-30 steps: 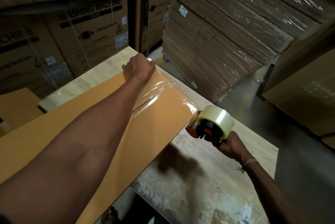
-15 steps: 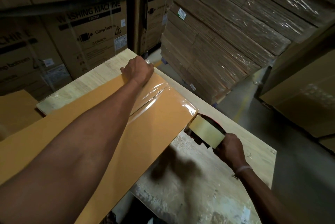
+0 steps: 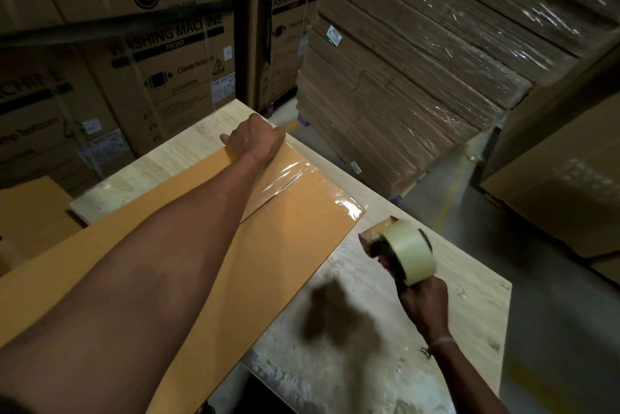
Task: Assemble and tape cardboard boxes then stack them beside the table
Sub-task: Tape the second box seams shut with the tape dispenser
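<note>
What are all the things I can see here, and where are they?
Flat orange-brown cardboard box: one, lying on the table, left of centre.
Clear shiny tape strip: one, along the box seam near its far end.
Pale wooden table: one, light beige, under the box.
Tape dispenser with a pale yellowish roll: one, just off the box's right edge.
Big brown printed washing machine cartons: several, behind the table on the left.
Plastic-wrapped stack of flat brown cardboard: one, far right of the table.
Left hand: presses the box's far end.
Right hand: grips the dispenser.
</note>
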A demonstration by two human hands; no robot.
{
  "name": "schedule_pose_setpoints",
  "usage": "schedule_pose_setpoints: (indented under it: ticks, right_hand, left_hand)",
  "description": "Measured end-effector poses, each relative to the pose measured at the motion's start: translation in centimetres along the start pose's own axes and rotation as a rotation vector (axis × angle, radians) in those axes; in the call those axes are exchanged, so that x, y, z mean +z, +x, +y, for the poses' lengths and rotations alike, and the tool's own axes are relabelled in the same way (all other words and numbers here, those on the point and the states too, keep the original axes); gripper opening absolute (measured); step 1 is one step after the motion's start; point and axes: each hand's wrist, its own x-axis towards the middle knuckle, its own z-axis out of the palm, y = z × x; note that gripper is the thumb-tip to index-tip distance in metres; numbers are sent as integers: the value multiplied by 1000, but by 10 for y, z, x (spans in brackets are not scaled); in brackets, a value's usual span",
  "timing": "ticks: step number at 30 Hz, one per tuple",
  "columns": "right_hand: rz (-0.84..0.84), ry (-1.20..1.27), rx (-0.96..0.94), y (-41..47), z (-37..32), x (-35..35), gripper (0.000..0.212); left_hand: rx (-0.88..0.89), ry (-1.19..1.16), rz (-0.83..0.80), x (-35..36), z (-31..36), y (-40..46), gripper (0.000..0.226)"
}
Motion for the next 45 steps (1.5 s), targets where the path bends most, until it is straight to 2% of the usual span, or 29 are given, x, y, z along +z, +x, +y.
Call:
schedule_pose_setpoints:
  ticks: [3,7,11,14,16,18,20,22,24,27,30,32,34,35,37,38,40,43,45]
  right_hand:
    - [39,209,54,14,-24,-9,11]
    - [-113,716,231,31,-76,-36,8]
    - [-178,889,231,46,-131,-47,30]
    - [-218,995,246,53,-161,-44,27]
    - [-242,1020,266,55,-173,-40,22]
    - [-250,1067,311,58,-179,-33,18]
    - [-237,1096,363,62,-180,-26,12]
    - [-221,1098,395,64,-178,-22,9]
    - [-205,1086,419,65,-177,-20,12]
    - [-187,1073,455,66,-179,-17,14]
    - [-168,1066,479,66,-182,-15,13]
    - [-150,1061,489,65,-182,-14,12]
    - [-133,1071,506,65,-182,-13,12]
    - [-126,1082,518,65,-182,-13,13]
    - [-114,1092,536,65,-182,-12,16]
    - [-113,1097,542,65,-183,-13,17]
    - [-115,1109,555,66,-184,-13,17]
    - [-117,1107,547,66,-182,-13,20]
    - [-132,1123,550,68,-182,-13,21]
  left_hand:
    - [-51,21,-29,0,5,6,43]
    - [-107,-18,-96,-6,11,16,41]
    - [-119,20,-91,-2,13,23,39]
    - [-107,54,-65,1,10,25,43]
    - [-90,-4,-102,2,7,28,60]
    - [46,-38,-82,0,0,27,68]
    - [445,-28,-12,-2,-16,29,50]
    - [876,38,-81,-1,-34,32,37]
    - [1043,101,-185,0,-42,35,43]
    - [1031,153,-247,-4,-34,42,52]
    - [959,349,-381,-10,-18,41,56]
    - [1039,503,-353,-9,-5,31,69]
    - [1162,426,-363,-3,5,5,68]
    - [1202,339,-435,2,8,-7,61]
    - [1199,160,-603,10,7,-29,50]
    - [1184,117,-621,14,5,-33,47]
    - [1184,158,-598,20,5,-32,46]
    - [1171,391,-601,24,16,-30,53]
    - [1224,526,-505,25,25,-37,67]
